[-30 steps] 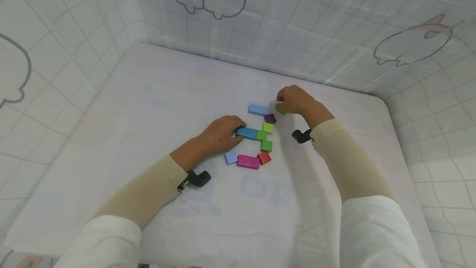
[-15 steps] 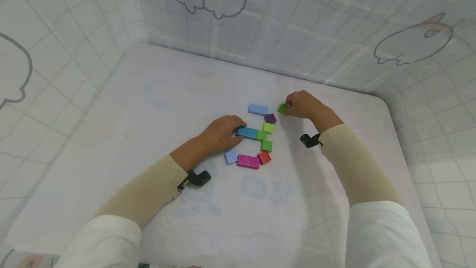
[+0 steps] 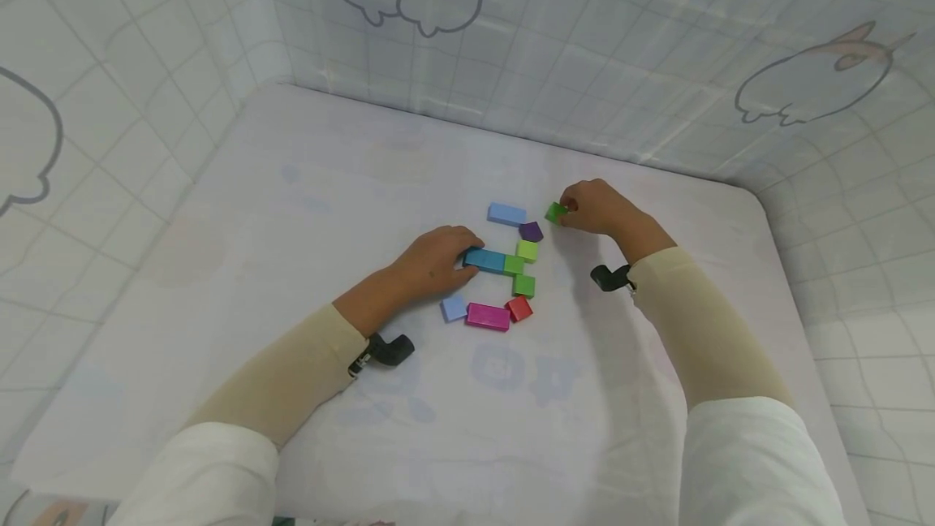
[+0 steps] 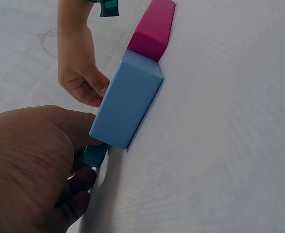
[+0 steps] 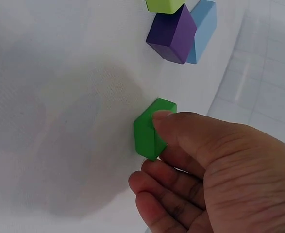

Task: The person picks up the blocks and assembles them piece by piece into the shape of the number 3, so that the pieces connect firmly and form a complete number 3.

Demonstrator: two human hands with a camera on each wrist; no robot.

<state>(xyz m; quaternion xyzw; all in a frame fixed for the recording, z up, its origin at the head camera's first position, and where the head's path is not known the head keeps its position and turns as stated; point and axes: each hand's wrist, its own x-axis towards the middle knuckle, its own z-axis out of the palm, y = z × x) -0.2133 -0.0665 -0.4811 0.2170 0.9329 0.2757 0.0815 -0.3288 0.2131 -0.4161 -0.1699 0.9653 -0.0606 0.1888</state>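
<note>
My right hand (image 3: pixel 595 207) pinches a small green block (image 5: pixel 147 128) between thumb and fingers, up and right of the other blocks. My left hand (image 3: pixel 433 264) holds the left end of a long blue block (image 3: pixel 486 260) between thumb and fingers; part of that end is hidden. A green block (image 3: pixel 514 265) touches its right end. Another green block (image 3: pixel 523 286) sits just below, and a lime block (image 3: pixel 527 251) just above. Farther up are a purple block (image 5: pixel 174 34) and a long light blue block (image 3: pixel 507 214).
Below the left hand's block, a small light blue block (image 3: pixel 454 309), a magenta block (image 3: pixel 488 316) and a red block (image 3: pixel 519 309) form a row on the pale sheet (image 3: pixel 482 428). Upright padded walls (image 3: pixel 511 63) with a printed grid enclose the surface.
The right hand has moved slightly right and toward me, and more of its green block now shows. The left hand and the other blocks have not moved.
</note>
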